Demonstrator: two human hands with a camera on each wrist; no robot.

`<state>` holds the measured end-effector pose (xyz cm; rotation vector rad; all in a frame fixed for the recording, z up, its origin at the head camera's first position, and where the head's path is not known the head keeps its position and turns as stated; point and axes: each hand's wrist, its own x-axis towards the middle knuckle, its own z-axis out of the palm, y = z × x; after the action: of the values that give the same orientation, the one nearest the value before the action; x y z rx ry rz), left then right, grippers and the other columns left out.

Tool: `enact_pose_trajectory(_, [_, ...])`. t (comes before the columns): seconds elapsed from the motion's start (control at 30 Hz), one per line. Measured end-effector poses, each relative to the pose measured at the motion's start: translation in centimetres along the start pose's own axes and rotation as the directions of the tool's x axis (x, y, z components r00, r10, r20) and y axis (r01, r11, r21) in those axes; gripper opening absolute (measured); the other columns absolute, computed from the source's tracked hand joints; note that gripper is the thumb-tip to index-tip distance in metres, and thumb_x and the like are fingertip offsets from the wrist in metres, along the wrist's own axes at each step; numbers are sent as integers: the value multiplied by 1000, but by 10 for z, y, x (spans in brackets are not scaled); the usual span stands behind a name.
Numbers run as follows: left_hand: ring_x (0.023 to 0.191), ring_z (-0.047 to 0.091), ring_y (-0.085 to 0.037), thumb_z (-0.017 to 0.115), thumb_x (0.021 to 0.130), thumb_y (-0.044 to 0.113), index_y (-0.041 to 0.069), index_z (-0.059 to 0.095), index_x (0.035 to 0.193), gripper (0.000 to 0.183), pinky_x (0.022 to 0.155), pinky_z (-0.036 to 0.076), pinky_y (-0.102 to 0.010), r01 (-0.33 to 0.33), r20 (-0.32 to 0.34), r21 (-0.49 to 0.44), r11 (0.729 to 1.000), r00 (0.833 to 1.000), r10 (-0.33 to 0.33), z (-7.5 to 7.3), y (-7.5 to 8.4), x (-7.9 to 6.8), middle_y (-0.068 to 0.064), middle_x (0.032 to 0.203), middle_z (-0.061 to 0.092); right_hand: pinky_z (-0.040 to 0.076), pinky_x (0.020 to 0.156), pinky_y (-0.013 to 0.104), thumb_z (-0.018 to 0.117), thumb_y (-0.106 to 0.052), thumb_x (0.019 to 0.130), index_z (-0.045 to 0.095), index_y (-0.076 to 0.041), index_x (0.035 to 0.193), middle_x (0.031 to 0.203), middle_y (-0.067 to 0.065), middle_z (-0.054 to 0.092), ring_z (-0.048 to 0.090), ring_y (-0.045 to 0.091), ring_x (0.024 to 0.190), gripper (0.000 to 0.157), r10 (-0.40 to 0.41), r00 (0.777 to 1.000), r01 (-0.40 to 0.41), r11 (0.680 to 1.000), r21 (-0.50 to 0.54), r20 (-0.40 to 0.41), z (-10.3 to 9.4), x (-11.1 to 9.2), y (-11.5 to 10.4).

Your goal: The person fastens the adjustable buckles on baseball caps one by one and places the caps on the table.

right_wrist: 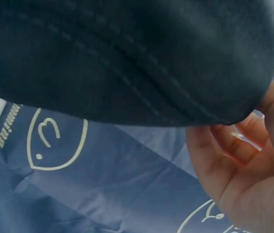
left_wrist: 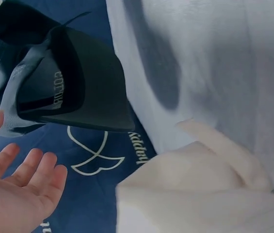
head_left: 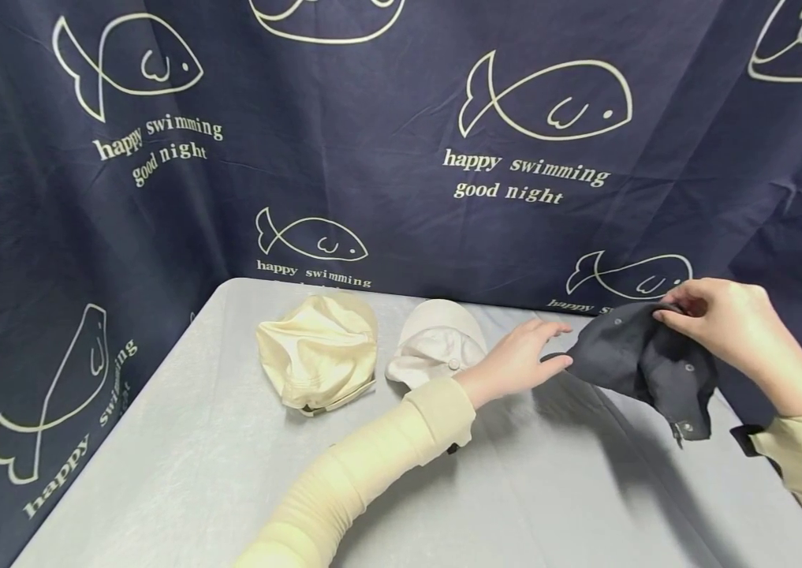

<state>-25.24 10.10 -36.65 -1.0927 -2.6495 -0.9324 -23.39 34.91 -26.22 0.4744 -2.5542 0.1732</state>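
Observation:
A black baseball cap (head_left: pixel 609 355) hangs above the right side of the table, tilted, with its back strap down. My right hand (head_left: pixel 727 323) pinches its crown between thumb and fingers; the right wrist view shows the stitched dark fabric (right_wrist: pixel 127 63) close up, against the fingertips. Beside the brim, my left hand (head_left: pixel 517 359) reaches in with fingers spread and relaxed. In the left wrist view, the cap's brim (left_wrist: pixel 100 82) and its inside face the camera, and the left hand (left_wrist: pixel 20 189) holds nothing. Whether the left thumb touches the brim I cannot tell.
On the white-covered table (head_left: pixel 180 457), a cream cap (head_left: pixel 318 347) lies at the back left. A white cap (head_left: pixel 439 335) sits right of it, partly hidden behind my left forearm. A dark blue curtain (head_left: pixel 401 142) with fish drawings hangs behind the table and along its left side.

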Motion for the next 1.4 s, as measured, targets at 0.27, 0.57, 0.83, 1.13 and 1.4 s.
enact_pose_trajectory(0.27, [112, 52, -6, 56, 94, 33, 16, 48, 135, 45, 92, 38, -12, -20, -53, -46, 999, 998, 18, -21, 8, 1, 0, 123, 56, 31, 58, 24, 78, -16, 69, 69, -16, 73, 57, -11, 55, 40, -11, 54, 10, 7, 1000, -8, 1000, 30, 27, -15, 6, -18])
enact_pose_trajectory(0.57, [114, 49, -7, 57, 93, 34, 16, 49, 134, 45, 95, 33, -9, -73, -64, -96, 993, 996, 67, -45, 18, -2, 2, 122, 56, 30, 55, 16, 81, -17, 68, 68, -18, 72, 62, -9, 57, 43, -7, 56, 14, -22, 1000, 22, 999, 48, 10, -30, 12, -48])
enact_pose_trajectory(0.83, [105, 53, -1, 63, 90, 26, 14, 53, 127, 40, 91, 35, -6, -138, -124, -110, 984, 984, 125, -64, 25, -10, 4, 114, 59, 32, 57, 14, 80, -17, 69, 67, -21, 73, 64, -10, 57, 44, -9, 60, 14, -47, 999, 48, 995, 83, -12, -40, 14, -70])
enact_pose_trajectory(1.13, [75, 56, 4, 68, 86, 21, 17, 66, 104, 18, 74, 41, -5, -110, -207, -136, 985, 975, 80, -85, 25, -18, 10, 91, 63, 35, 60, 11, 81, -16, 69, 67, -25, 74, 66, -11, 57, 42, -14, 64, 17, -87, 995, 93, 983, 159, -43, -47, 13, -89])
enact_pose_trajectory(1.4, [64, 55, 5, 69, 86, 24, 17, 70, 91, 9, 65, 42, -7, -88, -201, -166, 982, 978, 53, -106, 29, -30, 11, 79, 65, 39, 64, 1, 82, -14, 69, 67, -26, 74, 68, -13, 58, 47, -13, 67, 20, -118, 992, 127, 967, 219, -53, -53, 16, -101])
